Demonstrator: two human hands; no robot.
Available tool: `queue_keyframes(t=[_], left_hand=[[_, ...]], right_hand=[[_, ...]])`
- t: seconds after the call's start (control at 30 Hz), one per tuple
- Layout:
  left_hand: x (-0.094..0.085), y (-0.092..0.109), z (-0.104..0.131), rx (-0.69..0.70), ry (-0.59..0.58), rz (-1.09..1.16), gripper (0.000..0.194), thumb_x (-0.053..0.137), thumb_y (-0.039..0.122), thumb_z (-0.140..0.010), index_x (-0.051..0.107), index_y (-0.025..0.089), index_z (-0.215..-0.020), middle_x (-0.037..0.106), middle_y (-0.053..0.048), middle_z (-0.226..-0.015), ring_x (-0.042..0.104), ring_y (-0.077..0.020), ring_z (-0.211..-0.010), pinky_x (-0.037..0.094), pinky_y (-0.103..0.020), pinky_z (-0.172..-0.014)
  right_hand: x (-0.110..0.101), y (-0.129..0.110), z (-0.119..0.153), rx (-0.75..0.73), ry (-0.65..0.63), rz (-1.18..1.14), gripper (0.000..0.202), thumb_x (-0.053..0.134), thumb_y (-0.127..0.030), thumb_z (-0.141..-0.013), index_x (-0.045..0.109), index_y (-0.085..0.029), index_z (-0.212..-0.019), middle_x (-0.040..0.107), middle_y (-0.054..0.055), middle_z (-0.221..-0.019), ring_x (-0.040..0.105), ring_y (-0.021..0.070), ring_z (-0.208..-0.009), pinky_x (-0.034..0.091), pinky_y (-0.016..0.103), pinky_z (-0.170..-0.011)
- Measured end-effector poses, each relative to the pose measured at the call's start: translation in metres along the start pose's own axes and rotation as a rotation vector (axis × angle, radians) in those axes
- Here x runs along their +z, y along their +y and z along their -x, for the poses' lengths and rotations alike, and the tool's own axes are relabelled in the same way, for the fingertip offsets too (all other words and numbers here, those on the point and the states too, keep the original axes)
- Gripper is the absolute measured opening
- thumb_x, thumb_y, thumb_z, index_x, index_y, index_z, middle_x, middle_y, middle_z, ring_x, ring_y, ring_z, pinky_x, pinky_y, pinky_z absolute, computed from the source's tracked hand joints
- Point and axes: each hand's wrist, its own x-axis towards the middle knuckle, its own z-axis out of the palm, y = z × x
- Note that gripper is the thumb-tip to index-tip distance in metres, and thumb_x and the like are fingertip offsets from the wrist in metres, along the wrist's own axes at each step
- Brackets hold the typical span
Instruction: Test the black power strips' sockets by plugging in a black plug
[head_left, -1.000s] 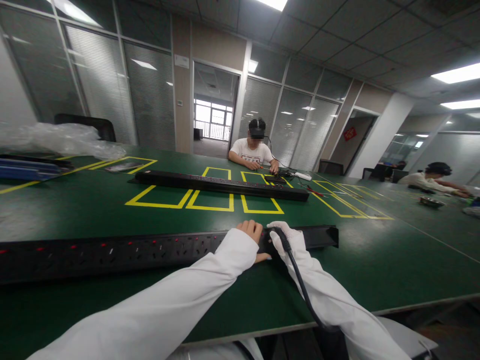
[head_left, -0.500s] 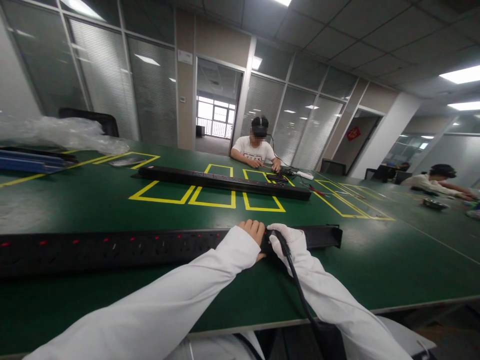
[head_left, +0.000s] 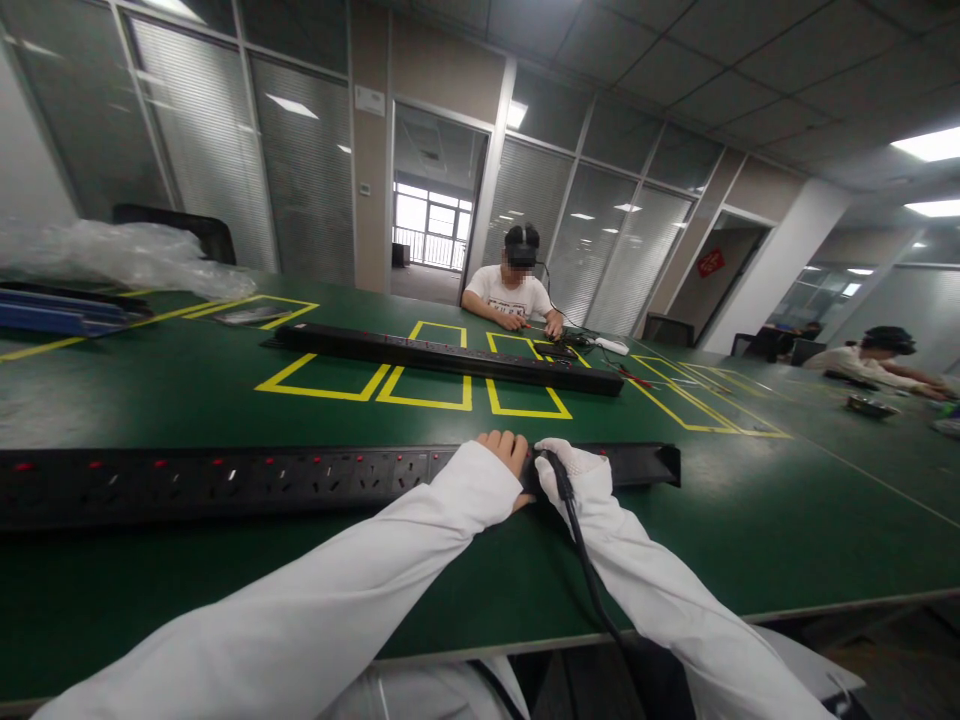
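Head view shows black strip (head_left: 450, 359) beyond socket strip (head_left: 300, 483).

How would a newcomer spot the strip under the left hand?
On the green table, look to the near side, where a black socket strip lies beneath the left hand. Unlike the far strip, it runs off the picture's left edge and crosses no yellow tape.

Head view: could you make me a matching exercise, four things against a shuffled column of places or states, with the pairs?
1 left hand
2 right hand
3 far black strip
4 clear plastic

A lying across yellow outlines
B crumpled, at the picture's left edge
C bare, on the near socket strip
D white-gloved, holding a black cable

Pairs: 1-C, 2-D, 3-A, 4-B
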Motion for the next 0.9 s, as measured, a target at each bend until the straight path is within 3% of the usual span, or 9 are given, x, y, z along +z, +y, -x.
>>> queue_keyframes(t=[0.27,0.47,0.63,0.77,0.9], left_hand=[[0.0,-0.001,0.0,-0.009,-0.018,-0.01,0.064,0.054,0.05,-0.062,0.04,0.01,-0.11,0.049,-0.013,-0.097,0.046,-0.0269,-0.084,0.034,-0.037,-0.067],[0.008,-0.004,-0.002,-0.012,0.019,0.007,0.068,0.053,0.052,-0.061,0.037,0.011,-0.113,0.048,-0.013,-0.098,0.046,-0.0266,-0.085,0.033,-0.037,-0.069],[0.006,-0.004,-0.001,-0.019,0.0,0.002,0.069,0.051,0.054,-0.061,0.037,0.011,-0.114,0.047,-0.012,-0.098,0.045,-0.0266,-0.084,0.033,-0.037,-0.069],[0.007,-0.003,0.001,-0.011,0.05,-0.024,0.069,0.05,0.053,-0.062,0.038,0.009,-0.114,0.048,-0.012,-0.095,0.044,-0.0266,-0.082,0.033,-0.037,-0.067],[0.007,-0.001,0.001,-0.001,0.045,-0.017,0.071,0.049,0.051,-0.064,0.035,0.008,-0.118,0.048,-0.014,-0.099,0.044,-0.0272,-0.084,0.032,-0.038,-0.068]], right_hand=[[0.004,-0.006,0.002,-0.079,-0.108,0.221,0.03,0.044,-0.042,-0.076,0.056,-0.027,-0.098,0.065,0.0,-0.083,0.059,0.0176,-0.067,0.034,0.026,-0.058],[0.002,-0.007,0.0,-0.107,-0.117,0.287,0.039,0.04,-0.045,-0.078,0.054,-0.026,-0.108,0.065,0.001,-0.075,0.057,0.0161,-0.06,0.029,0.025,-0.053],[0.002,-0.005,-0.001,-0.103,-0.138,0.343,0.048,0.038,-0.044,-0.078,0.043,-0.026,-0.123,0.064,0.001,-0.071,0.055,0.013,-0.056,0.025,0.024,-0.05],[0.005,0.0,-0.001,-0.183,-0.134,0.331,0.047,0.042,-0.043,-0.076,0.045,-0.028,-0.12,0.062,-0.001,-0.071,0.055,0.0136,-0.059,0.026,0.025,-0.053],[0.008,0.003,0.002,-0.17,-0.1,0.331,0.042,0.04,-0.046,-0.076,0.051,-0.029,-0.114,0.062,-0.001,-0.071,0.055,0.0152,-0.06,0.025,0.026,-0.054]])
